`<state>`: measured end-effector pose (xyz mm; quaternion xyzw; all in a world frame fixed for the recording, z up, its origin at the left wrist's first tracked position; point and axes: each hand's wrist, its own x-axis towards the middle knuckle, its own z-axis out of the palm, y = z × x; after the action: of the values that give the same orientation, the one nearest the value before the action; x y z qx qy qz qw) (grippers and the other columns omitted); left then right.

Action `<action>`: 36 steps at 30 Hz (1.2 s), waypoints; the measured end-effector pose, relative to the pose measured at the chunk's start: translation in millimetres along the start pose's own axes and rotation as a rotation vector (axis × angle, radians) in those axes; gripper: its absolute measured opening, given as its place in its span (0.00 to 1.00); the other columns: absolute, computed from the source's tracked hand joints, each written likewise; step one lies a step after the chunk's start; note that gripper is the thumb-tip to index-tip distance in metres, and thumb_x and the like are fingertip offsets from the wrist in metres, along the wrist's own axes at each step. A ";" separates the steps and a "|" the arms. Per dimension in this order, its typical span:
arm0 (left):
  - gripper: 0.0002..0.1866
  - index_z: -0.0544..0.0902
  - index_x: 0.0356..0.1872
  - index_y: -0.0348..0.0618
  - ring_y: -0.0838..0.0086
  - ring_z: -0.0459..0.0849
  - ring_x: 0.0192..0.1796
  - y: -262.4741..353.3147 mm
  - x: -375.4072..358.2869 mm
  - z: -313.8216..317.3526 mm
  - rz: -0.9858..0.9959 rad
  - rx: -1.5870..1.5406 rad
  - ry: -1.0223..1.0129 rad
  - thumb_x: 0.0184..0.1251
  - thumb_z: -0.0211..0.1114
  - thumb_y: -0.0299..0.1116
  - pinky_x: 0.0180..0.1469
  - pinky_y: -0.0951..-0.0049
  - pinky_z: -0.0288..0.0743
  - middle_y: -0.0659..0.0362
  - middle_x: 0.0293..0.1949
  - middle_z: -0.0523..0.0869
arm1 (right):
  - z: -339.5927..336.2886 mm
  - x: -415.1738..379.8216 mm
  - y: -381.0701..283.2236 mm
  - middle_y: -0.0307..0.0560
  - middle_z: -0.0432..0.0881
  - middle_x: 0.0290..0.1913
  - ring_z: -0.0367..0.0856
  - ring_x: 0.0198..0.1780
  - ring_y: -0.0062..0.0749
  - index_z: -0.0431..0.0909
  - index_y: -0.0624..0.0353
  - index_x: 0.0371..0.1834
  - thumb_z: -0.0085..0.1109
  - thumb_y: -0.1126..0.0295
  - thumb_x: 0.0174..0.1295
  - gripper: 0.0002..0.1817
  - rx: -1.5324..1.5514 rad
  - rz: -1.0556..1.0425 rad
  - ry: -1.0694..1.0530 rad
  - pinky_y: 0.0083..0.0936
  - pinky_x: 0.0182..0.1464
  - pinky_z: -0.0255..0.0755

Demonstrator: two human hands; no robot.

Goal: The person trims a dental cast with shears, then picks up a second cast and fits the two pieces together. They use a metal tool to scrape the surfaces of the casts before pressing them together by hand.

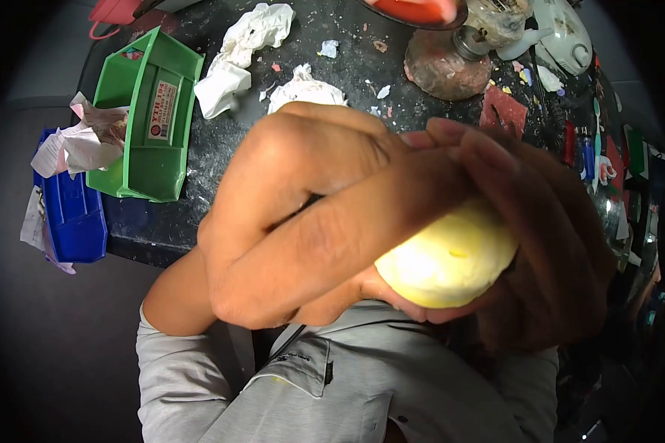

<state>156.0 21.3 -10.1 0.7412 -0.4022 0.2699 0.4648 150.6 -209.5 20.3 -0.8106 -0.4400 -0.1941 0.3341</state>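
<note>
Close to the camera, both hands are wrapped around a pale yellow, rounded lump (451,258) with a smooth, plaster-like surface. My left hand (303,214) comes in from the left with its fingers bent, one lying across the lump's upper side. My right hand (550,244) cups the lump from the right, its fingertips meeting those of the left hand above it. Fingers also show under the lump's lower edge. Much of the lump is hidden behind the fingers, so its full shape cannot be made out.
On the dark, speckled table (222,177) stands a green bin (181,140) holding paper, beside a blue bin (74,221). Crumpled white tissue (251,37) lies behind. A round glass burner (447,70), a red wax sheet (504,111) and a white bottle (565,33) are at the back right.
</note>
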 end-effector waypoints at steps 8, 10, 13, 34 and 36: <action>0.29 0.81 0.54 0.19 0.57 0.85 0.43 -16.8 3.7 -2.0 0.161 -0.069 -0.118 0.62 0.74 0.38 0.44 0.63 0.81 0.42 0.45 0.82 | -0.5 1.0 -11.5 0.65 0.88 0.52 0.89 0.52 0.52 0.79 0.78 0.58 0.57 0.49 0.73 0.34 -0.099 0.141 -0.017 0.40 0.55 0.83; 0.30 0.80 0.55 0.19 0.58 0.85 0.44 -17.2 3.4 -1.9 0.130 -0.073 -0.140 0.62 0.75 0.39 0.45 0.64 0.81 0.42 0.45 0.82 | 7.1 -2.0 -5.5 0.61 0.88 0.52 0.89 0.53 0.50 0.81 0.75 0.58 0.63 0.50 0.69 0.33 0.085 0.126 0.098 0.40 0.56 0.82; 0.35 0.81 0.55 0.21 0.61 0.84 0.43 -15.0 3.5 -0.7 0.089 -0.029 -0.129 0.59 0.78 0.46 0.46 0.65 0.78 0.44 0.44 0.83 | 10.6 -1.3 -0.9 0.61 0.88 0.53 0.88 0.54 0.48 0.81 0.73 0.58 0.68 0.56 0.65 0.29 0.110 0.099 0.130 0.40 0.58 0.81; 0.33 0.81 0.58 0.29 0.60 0.82 0.40 -10.4 6.6 6.9 -0.022 -0.114 -0.078 0.53 0.81 0.36 0.45 0.67 0.78 0.47 0.44 0.83 | -2.3 2.8 -1.3 0.59 0.86 0.55 0.87 0.56 0.49 0.80 0.67 0.62 0.77 0.66 0.57 0.30 0.167 0.143 0.103 0.37 0.58 0.80; 0.31 0.80 0.60 0.29 0.58 0.84 0.44 -10.4 9.9 4.8 -0.035 -0.131 -0.108 0.54 0.79 0.31 0.49 0.65 0.79 0.45 0.46 0.84 | -2.4 3.4 -1.0 0.59 0.87 0.55 0.87 0.55 0.49 0.81 0.67 0.60 0.77 0.67 0.56 0.29 0.134 0.140 0.117 0.37 0.57 0.80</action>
<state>170.2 16.1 -9.3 0.7295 -0.4304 0.1945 0.4947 151.6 -208.8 24.5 -0.8024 -0.3740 -0.1875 0.4255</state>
